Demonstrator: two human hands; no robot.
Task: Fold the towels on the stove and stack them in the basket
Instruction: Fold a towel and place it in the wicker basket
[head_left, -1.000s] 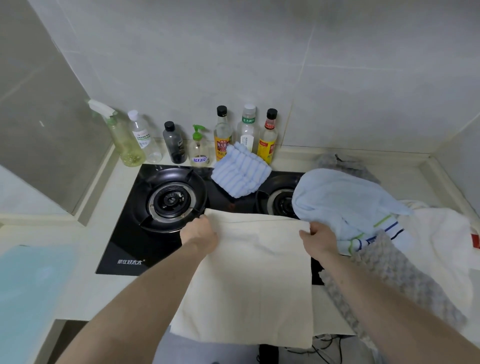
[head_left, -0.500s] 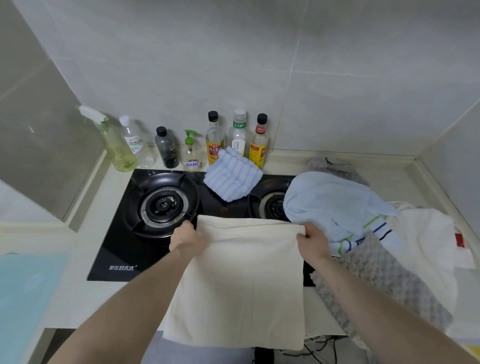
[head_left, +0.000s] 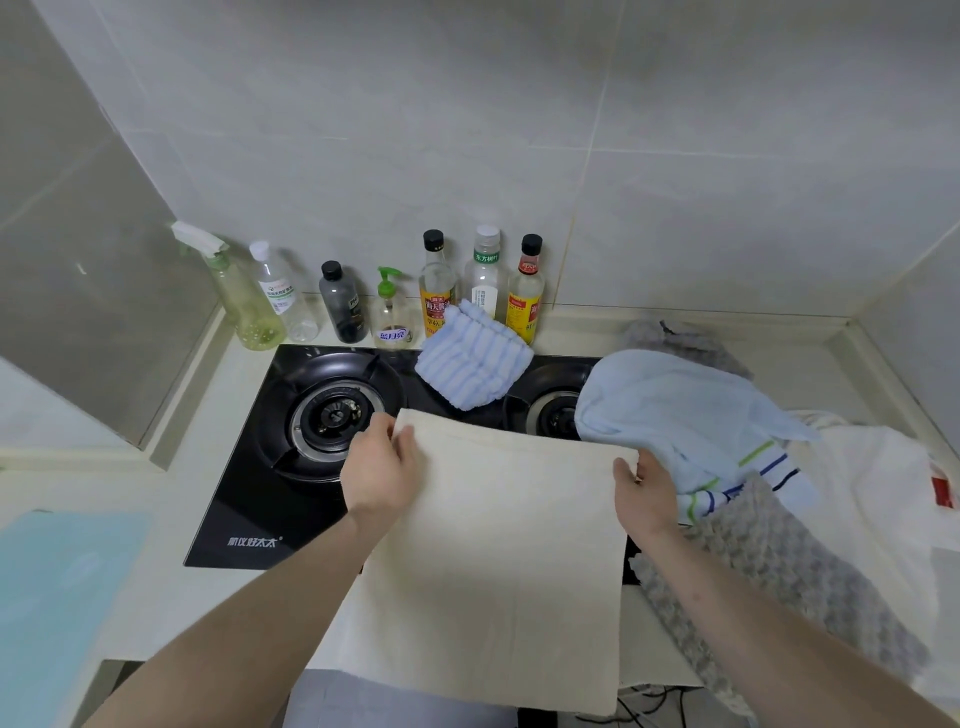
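A cream towel (head_left: 498, 561) lies flat across the front of the black stove (head_left: 249, 499) and hangs over the counter edge. My left hand (head_left: 382, 470) grips its far left corner, and my right hand (head_left: 647, 493) grips its far right corner. A folded blue striped towel (head_left: 472, 364) rests between the two burners. On the right lies a heap: a light blue towel (head_left: 675, 410), a grey textured towel (head_left: 779, 571) and a white towel (head_left: 872, 493). No basket is in view.
Several bottles (head_left: 436, 291) and a green spray bottle (head_left: 244, 306) stand along the tiled back wall behind the stove. A pale blue board (head_left: 57, 597) lies on the counter at the left. The left burner (head_left: 332, 415) is uncovered.
The view has shifted slightly. Both hands keep hold of the cream towel's far corners; my left thumb now lies over the top of the corner.
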